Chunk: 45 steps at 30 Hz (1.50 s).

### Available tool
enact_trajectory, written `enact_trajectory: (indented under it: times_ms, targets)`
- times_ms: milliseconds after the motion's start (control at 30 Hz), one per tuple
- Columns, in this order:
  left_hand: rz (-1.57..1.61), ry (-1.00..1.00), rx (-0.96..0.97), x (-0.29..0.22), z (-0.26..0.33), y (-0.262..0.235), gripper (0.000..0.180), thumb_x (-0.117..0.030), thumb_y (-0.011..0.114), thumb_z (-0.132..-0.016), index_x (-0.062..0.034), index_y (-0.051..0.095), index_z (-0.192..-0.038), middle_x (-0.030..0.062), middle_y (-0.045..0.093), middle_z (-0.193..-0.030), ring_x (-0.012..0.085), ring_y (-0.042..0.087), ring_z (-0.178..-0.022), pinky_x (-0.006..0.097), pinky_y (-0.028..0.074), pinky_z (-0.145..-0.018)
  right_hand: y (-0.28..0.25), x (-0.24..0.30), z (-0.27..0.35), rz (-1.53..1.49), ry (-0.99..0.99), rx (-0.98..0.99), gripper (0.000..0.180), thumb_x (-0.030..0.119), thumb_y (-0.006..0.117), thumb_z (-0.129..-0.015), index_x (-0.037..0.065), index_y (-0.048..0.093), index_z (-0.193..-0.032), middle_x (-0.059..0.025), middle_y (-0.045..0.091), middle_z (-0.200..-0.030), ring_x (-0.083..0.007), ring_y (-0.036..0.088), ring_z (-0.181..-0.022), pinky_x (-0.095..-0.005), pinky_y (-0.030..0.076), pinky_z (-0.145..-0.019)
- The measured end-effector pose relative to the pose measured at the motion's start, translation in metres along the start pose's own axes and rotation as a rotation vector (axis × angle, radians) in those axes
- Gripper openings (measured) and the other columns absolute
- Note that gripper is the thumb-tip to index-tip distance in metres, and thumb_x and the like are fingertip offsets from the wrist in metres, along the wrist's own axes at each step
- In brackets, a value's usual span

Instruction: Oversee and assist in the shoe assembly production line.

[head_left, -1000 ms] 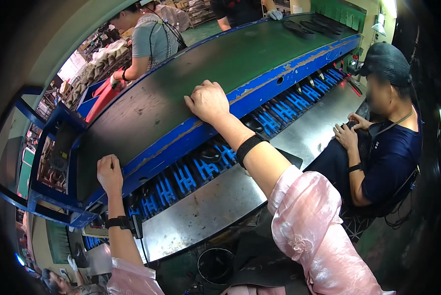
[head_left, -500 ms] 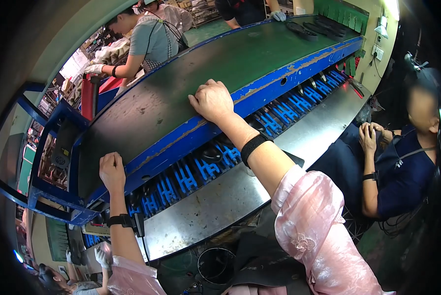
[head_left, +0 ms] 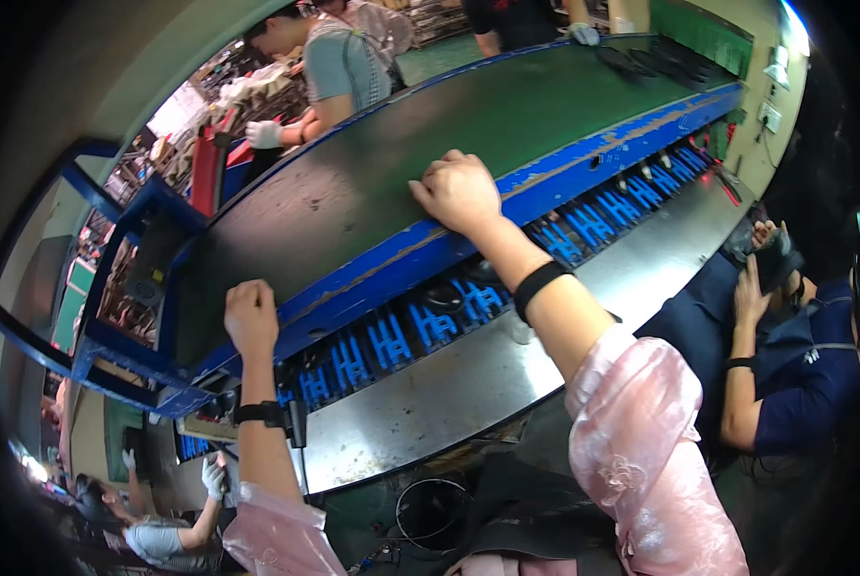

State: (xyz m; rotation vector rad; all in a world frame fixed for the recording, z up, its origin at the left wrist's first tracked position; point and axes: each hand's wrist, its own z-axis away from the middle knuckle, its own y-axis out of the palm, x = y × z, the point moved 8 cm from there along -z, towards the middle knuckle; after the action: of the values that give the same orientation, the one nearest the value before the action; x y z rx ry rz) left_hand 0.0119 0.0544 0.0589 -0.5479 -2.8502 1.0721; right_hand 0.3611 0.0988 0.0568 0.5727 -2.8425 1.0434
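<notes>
Running across the middle of the view, the dark green conveyor belt point(head_left: 507, 125) is the biggest thing here, bare where the person's hands meet it, with only a few dark flat pieces far off at its upper right end; its blue side rail point(head_left: 382, 269) edges it on the near side; below that sits a row of blue slotted holders point(head_left: 392, 341), and below those a steel shelf point(head_left: 449, 403), dull and scuffed. Both hands rest on the belt's near edge, grasping nothing: the right hand point(head_left: 459, 192) lies knuckles up with fingers curled loosely over the rail; the left hand point(head_left: 250, 317) is clenched into a fist against the rail further left; a black wristband point(head_left: 539, 286) and a black watch point(head_left: 260, 414) sit on the pink-sleeved arms. As a judgement, a moving belt could drag curled fingers or a loose sleeve toward the rail gap; leaning weight on the edge would cause it. Around the line, a worker in a grey shirt point(head_left: 339, 67) with a white glove stands at the far side; a seated person in navy point(head_left: 804, 374) is at the right; the room looks crowded, a factory floor with cluttered benches.
</notes>
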Motion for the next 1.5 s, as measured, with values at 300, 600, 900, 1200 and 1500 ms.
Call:
enact_trajectory:
  times_ms: [300,600,900,1200,1500]
  targets:
    - [-0.017,-0.044,-0.006,0.0,-0.001,-0.004,0.014,-0.011,0.062,-0.089,0.0002,0.07,-0.084,0.012,0.07,-0.09,0.0318,0.064,-0.087,0.042,0.052,-0.078,-0.011,0.003,0.0,-0.023,0.053,-0.05,0.032,0.03,0.066,-0.088,0.004,0.076,-0.071,-0.0024,0.074,-0.086,-0.0223,0.065,-0.091,-0.0364,0.052,-0.084]
    - [0.008,-0.025,-0.023,0.0,-0.001,-0.003,0.017,-0.011,0.062,-0.09,0.0023,0.069,-0.083,0.0134,0.07,-0.088,0.0325,0.064,-0.086,0.042,0.052,-0.077,-0.009,0.001,0.001,-0.054,0.026,-0.13,0.037,0.03,0.061,-0.087,0.006,0.07,-0.06,-0.0045,0.069,-0.069,-0.0242,0.063,-0.079,-0.0384,0.051,-0.076]
    - [0.017,-0.03,-0.02,0.001,0.0,-0.003,0.019,-0.012,0.062,-0.091,0.0029,0.07,-0.081,0.0128,0.071,-0.088,0.0318,0.065,-0.086,0.041,0.053,-0.077,-0.005,0.0,0.001,-0.036,0.034,-0.105,0.038,0.03,0.061,-0.086,0.006,0.07,-0.059,-0.0058,0.069,-0.068,-0.025,0.063,-0.078,-0.0394,0.051,-0.076]
    - [0.005,-0.034,-0.033,0.0,-0.001,-0.003,0.02,-0.013,0.063,-0.09,0.0029,0.069,-0.078,0.0125,0.072,-0.088,0.032,0.066,-0.087,0.041,0.053,-0.078,0.001,-0.001,-0.001,-0.004,0.011,-0.033,0.041,0.037,0.062,-0.089,0.005,0.073,-0.066,-0.0062,0.071,-0.074,-0.0248,0.064,-0.087,-0.0394,0.051,-0.082]
    - [0.031,-0.055,-0.048,-0.001,0.0,-0.007,0.023,-0.012,0.063,-0.09,0.0029,0.067,-0.072,0.0116,0.071,-0.087,0.031,0.065,-0.084,0.041,0.053,-0.076,0.002,0.002,-0.001,-0.011,0.03,0.081,0.041,0.038,0.061,-0.092,0.006,0.077,-0.071,-0.0033,0.074,-0.083,-0.023,0.063,-0.094,-0.038,0.049,-0.087]
